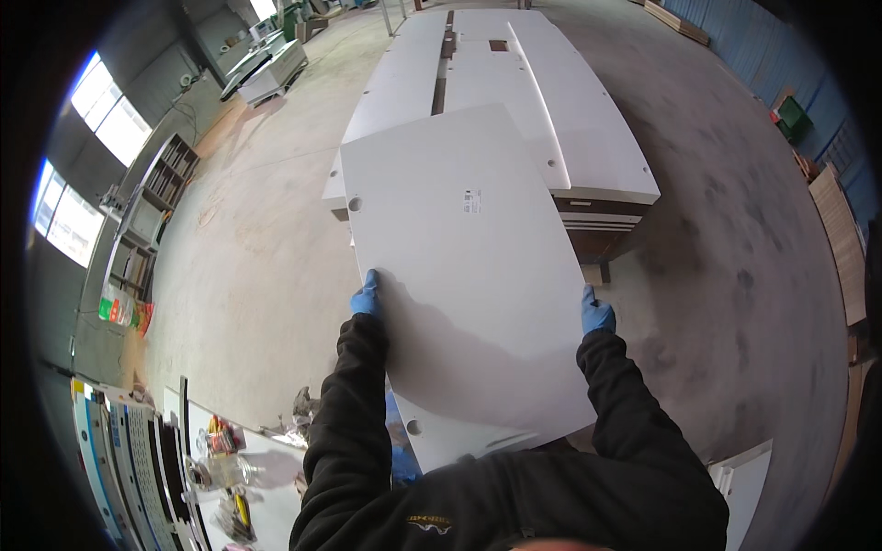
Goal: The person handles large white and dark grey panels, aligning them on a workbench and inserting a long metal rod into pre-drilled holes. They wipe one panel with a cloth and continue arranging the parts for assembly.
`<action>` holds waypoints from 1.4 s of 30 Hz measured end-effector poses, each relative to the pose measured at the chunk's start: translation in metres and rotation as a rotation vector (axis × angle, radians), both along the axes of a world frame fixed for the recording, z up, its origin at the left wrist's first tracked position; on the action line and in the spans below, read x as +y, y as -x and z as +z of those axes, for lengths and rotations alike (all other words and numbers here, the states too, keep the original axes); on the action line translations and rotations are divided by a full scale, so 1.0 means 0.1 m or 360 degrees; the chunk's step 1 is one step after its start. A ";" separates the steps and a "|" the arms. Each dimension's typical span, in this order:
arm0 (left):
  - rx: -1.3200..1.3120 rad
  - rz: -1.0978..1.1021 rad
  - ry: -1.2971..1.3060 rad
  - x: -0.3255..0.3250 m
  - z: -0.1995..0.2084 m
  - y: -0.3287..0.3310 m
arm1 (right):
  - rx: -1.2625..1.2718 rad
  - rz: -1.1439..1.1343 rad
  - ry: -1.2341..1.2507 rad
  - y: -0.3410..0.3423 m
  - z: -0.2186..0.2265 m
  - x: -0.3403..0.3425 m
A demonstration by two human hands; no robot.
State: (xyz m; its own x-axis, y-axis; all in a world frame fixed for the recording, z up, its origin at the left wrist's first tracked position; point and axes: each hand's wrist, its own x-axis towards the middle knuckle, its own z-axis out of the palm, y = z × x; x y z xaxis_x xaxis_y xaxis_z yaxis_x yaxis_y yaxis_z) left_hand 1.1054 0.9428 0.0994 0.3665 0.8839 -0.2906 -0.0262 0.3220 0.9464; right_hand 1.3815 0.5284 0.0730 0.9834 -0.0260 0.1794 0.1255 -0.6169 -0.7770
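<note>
White furniture panel (469, 275), held over the panel stack (588, 138): my left hand (366, 296) and right hand (596, 312) clamp opposite edges; I judge level, even grip best.

Place: workshop or factory hall for furniture panels.
Floor: bare concrete (266, 230), stained, wide and open.
Walls: blue corrugated sheeting (735, 32) on the right; large bright windows (110, 110) on the left.
Stock: stack of big white panels (551, 101) on a low base mid-floor; one more white panel (459, 275) with drilled holes and a small label in front of it.
Storage: open shelf unit (147, 211) along the left wall; brown boards (841, 239) leaning at right.
Bench: white surface (266, 477) lower left, cluttered with small items.
Far end: pale machine or bench (266, 69).
</note>
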 end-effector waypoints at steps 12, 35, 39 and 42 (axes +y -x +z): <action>0.0537 -0.0258 -0.0126 1.00 -0.55 -2.08 | 0.0135 -0.0098 -0.0266 -1.42 -1.04 0.43; 0.0655 -0.0374 0.0126 1.72 -1.66 -3.02 | 0.1204 -0.0405 -0.0693 -1.78 -1.35 0.92; 0.0656 -0.0416 0.0075 1.82 -1.80 -3.07 | 0.1234 -0.0400 -0.0914 -1.84 -1.39 1.00; 0.0784 -0.0496 0.0069 1.90 -1.81 -3.09 | 0.1107 -0.0730 -0.2012 -1.88 -1.56 1.07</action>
State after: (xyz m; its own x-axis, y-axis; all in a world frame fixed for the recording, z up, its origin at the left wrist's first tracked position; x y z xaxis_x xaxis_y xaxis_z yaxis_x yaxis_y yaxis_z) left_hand 1.4149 1.1329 -0.0817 0.4198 0.7394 -0.5264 0.5159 0.2828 0.8086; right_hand 1.5692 0.6352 -0.0827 0.7246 -0.1216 -0.6783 -0.4910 0.5995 -0.6320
